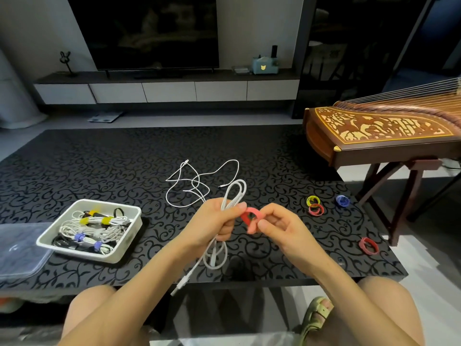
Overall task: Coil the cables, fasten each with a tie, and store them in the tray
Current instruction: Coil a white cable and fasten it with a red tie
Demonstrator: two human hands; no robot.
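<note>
My left hand grips a coiled white cable at its middle; loops stick out above and below the fist, and one plug end hangs past the table edge. My right hand pinches a red tie right beside the coil. A second white cable lies loose and tangled on the black patterned table behind my hands. A white tray at the left holds several tied cable bundles with yellow and purple ties.
Spare ties lie at the right: yellow, red, blue and another red. A clear plastic lid sits left of the tray. A wooden zither on a stand borders the table's right side.
</note>
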